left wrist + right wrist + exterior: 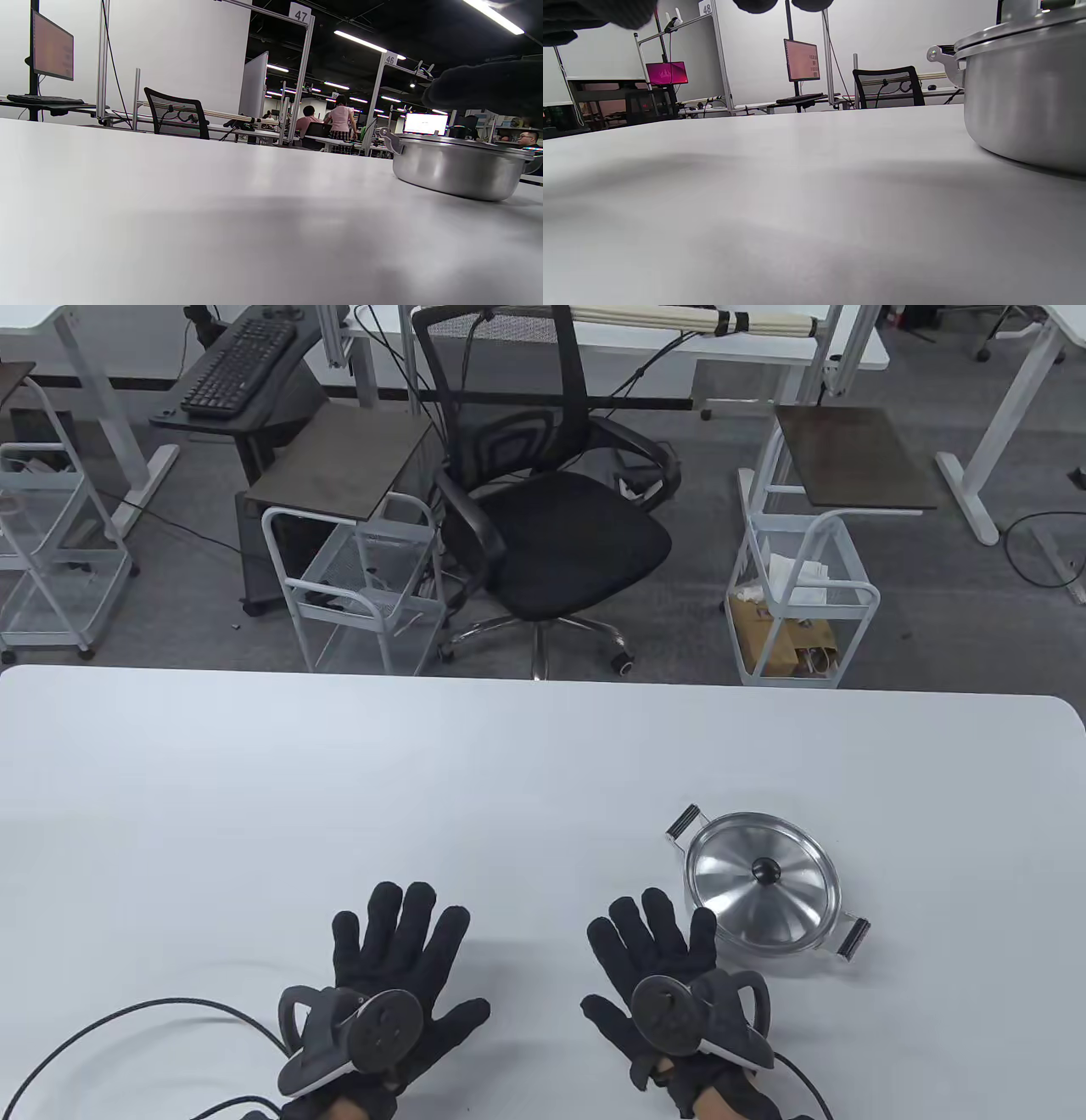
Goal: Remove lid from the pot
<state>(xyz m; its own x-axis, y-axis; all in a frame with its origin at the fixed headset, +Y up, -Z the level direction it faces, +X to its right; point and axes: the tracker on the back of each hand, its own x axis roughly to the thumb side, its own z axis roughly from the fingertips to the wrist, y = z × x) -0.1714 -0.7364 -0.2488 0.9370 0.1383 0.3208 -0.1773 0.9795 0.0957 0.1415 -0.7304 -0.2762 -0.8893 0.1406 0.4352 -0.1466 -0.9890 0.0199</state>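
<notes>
Black-gloved, my left hand [399, 963] and my right hand [657, 976] both lie flat on the white table [339, 780] with fingers spread, gripping nothing. Just ahead and to the right of my right hand stands the steel pot [768, 891], near my fingertips but apart from them, its lid [759, 882] seated. I judge the lid stiff, light and slick, so the small black knob [766, 869] at its centre is the place to pinch
</notes>
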